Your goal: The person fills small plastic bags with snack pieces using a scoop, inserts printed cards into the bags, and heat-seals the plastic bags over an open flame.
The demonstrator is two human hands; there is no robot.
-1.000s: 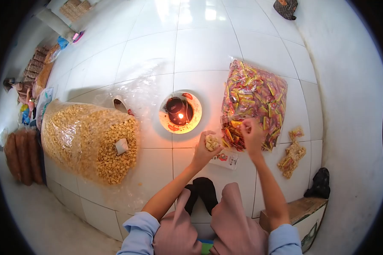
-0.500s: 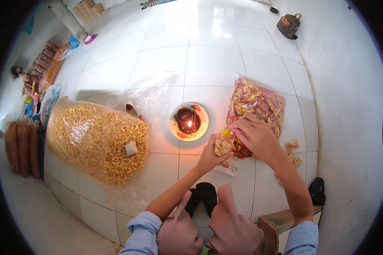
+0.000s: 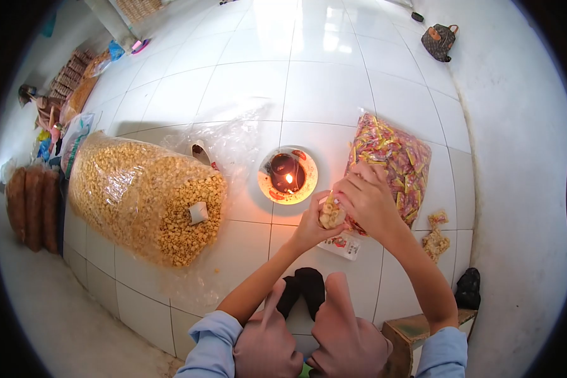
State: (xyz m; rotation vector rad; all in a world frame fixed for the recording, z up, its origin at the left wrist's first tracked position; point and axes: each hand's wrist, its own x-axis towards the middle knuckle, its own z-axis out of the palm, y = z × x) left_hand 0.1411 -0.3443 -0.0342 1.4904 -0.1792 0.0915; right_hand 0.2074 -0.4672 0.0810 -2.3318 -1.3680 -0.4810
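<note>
My left hand is closed around a small clear bag of pale puffed snacks. Over the top of that bag, my right hand bends its fingers together; they hide the bag's mouth and what they pinch there. Just beyond my right hand lies a big clear bag of red and yellow sachets. Left of my hands, a small flame burns on a round plate with a dark middle. A white printed packet lies on the floor under my hands.
A large open plastic sack of puffed snacks lies at left, a white packet on its contents. Several filled small bags lie at right, near a low wooden bench. Another person sits far left. A backpack rests by the wall.
My right hand has turned over the small bag's top, covering the yellow piece that showed at its mouth. My left hand still holds the bag. The view has shifted slightly.
</note>
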